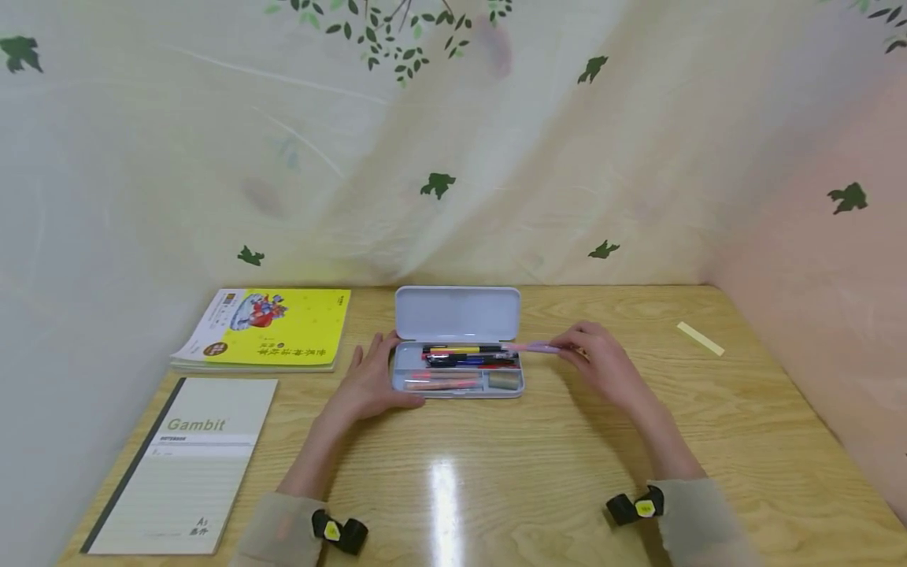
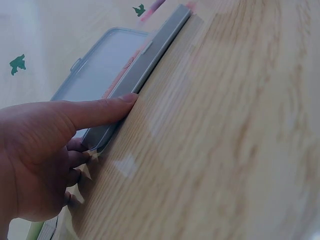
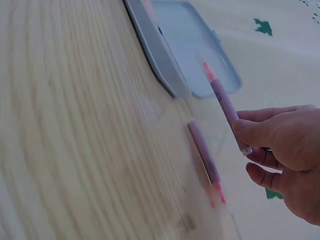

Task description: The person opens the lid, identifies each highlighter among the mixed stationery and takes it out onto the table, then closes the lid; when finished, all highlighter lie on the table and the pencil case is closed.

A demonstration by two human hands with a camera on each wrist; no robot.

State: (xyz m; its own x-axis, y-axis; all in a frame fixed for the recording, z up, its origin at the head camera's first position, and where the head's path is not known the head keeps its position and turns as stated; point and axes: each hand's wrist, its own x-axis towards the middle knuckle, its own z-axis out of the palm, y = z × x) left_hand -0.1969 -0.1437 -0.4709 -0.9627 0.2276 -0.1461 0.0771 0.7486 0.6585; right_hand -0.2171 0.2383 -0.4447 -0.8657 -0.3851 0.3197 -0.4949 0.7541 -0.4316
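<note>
A pale grey-blue pencil case point(image 1: 457, 287) lies with its lid raised at the back of the table. My left hand point(image 1: 372, 382) holds its left end, thumb along the front wall and fingers round the side. Several pens point(image 1: 464, 361) fill the rear compartment; pink-toned pens point(image 1: 442, 383) and a grey-green block point(image 1: 503, 381) lie in front. Right of the case, my right hand point(image 1: 598, 362) pinches a purple marker point(image 3: 226, 102) by one end, its pink end reaching over the case's right edge. Below it in the right wrist view lies another purple marker point(image 3: 204, 152) with a pink end.
A yellow-covered book point(image 1: 305, 327) lies at the back left, with a Gambit notebook point(image 1: 187, 465) in front of it. At the back right is a pale yellow strip point(image 1: 700, 339). A patterned curtain point(image 1: 496, 157) hangs behind the table.
</note>
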